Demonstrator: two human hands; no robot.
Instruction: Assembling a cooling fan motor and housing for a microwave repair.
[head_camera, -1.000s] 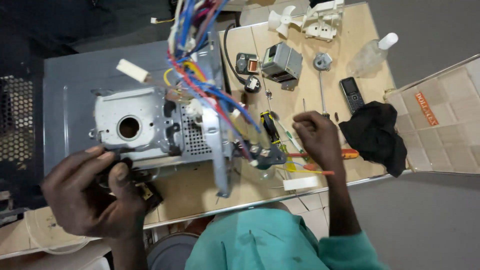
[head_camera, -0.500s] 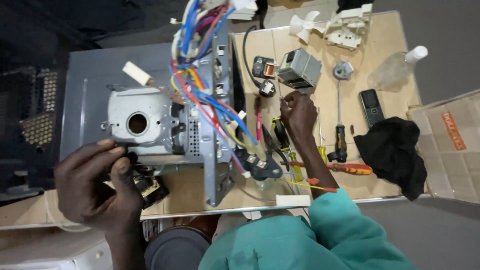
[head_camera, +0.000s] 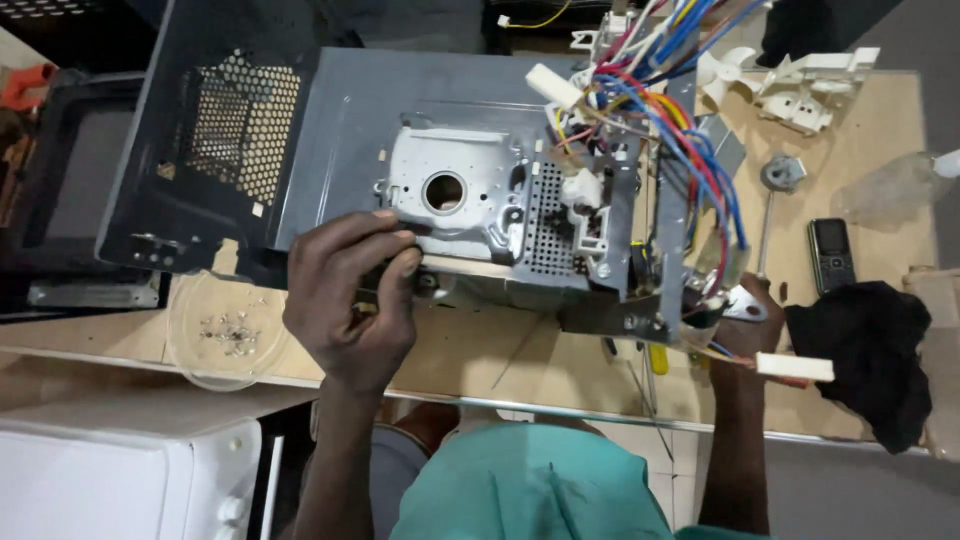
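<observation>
Top-down view of a wooden workbench (head_camera: 480, 360) on which a stripped grey microwave chassis (head_camera: 420, 130) is lying. The left hand (head_camera: 350, 295) is curling its fingers around the near edge of the chassis, just below the silver metal plate (head_camera: 450, 195) with a round hole, and is pinching a small dark part there; the part itself is too hidden to identify. The right hand (head_camera: 745, 320) is resting at the lower right corner of the chassis, beneath a bundle of red, blue and yellow wires (head_camera: 670, 120) that is rising from the frame; its fingers are mostly covered by the frame and wires, so whether they are clenched or loose cannot be told. A white connector block (head_camera: 795, 367) is lying just beside that hand. Left of the left hand, a clear glass plate (head_camera: 225, 335) holding small screws is sitting on the bench edge. To the right, a black mobile phone (head_camera: 830, 253) and a black cloth (head_camera: 875, 355) are lying near each other, and a white plastic fan blade (head_camera: 725, 75) is lying at the far side.
</observation>
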